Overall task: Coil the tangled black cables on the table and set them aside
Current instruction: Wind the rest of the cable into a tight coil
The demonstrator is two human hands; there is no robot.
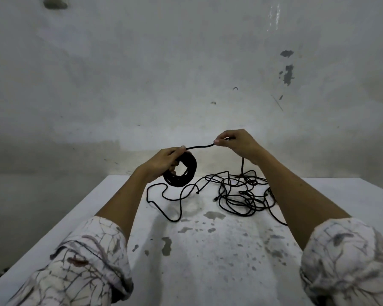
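Observation:
My left hand (164,161) grips a round coil of black cable (181,173) held above the far part of the white table (208,250). A short stretch of the same cable (200,146) runs from the coil to my right hand (237,143), which pinches it between thumb and fingers, raised a little higher. From the right hand the cable drops down to a tangled heap of black cables (241,195) lying on the table at the right. A loose loop of cable (166,202) trails on the table below the coil.
The table's surface is stained with grey blotches toward the near side. Its left edge slants from the far middle to the near left. A worn grey wall (186,74) stands just behind the table's far edge.

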